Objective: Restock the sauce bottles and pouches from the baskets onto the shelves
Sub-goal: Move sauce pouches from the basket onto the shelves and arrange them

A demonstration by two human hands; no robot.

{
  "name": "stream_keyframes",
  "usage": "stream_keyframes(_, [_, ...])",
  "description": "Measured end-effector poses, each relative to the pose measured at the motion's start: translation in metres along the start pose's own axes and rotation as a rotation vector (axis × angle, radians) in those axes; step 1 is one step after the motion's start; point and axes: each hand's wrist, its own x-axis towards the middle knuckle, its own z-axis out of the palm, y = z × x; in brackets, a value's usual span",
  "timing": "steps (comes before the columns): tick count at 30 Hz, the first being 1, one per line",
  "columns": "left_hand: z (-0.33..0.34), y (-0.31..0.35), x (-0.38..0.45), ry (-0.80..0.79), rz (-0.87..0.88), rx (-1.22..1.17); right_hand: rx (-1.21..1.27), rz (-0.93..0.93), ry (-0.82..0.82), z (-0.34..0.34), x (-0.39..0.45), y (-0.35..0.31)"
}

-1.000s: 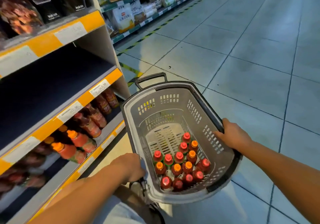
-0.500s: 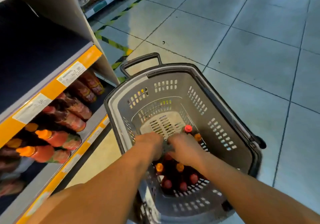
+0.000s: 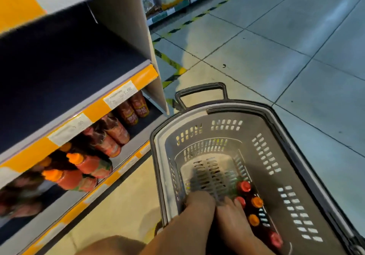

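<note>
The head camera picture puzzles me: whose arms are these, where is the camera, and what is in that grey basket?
There is no machine here. A person wears a wide-angle camera on the head, so you look down along their own two bare arms. Both hands reach into a grey shopping basket standing on the tiled shop floor. The left hand and the right hand are down among small sauce bottles with red and orange caps. Whether either hand already grips a bottle is unclear, since the fingers are hidden and blurred. To the left stands a shelf unit: its lower shelf holds similar bottles, while the dark shelf above shows no goods.
</note>
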Motion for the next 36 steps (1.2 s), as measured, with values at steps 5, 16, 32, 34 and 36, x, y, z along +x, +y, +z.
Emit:
stream_keyframes(5, [-0.032,0.0,-0.019,0.095,0.05,-0.035,0.024,0.031,-0.015,-0.026,-0.002,0.008])
stream_keyframes(16, [-0.12,-0.06,-0.165,0.536,0.096,-0.435,0.474,0.082,0.517,-0.173,-0.113,0.018])
stream_keyframes(32, [-0.018,-0.248,-0.5,1.033,0.213,-1.126,0.859,-0.452,0.708,-0.331,-0.223,-0.146])
stream_keyframes(34, [0.007,-0.265,-0.529,1.075,0.155,-1.091,0.838,-0.515,0.663,-0.335,-0.225,-0.18])
stream_keyframes(36, [0.031,-0.282,-0.552,1.121,0.091,-1.12,0.795,-0.577,0.635,-0.335,-0.222,-0.213])
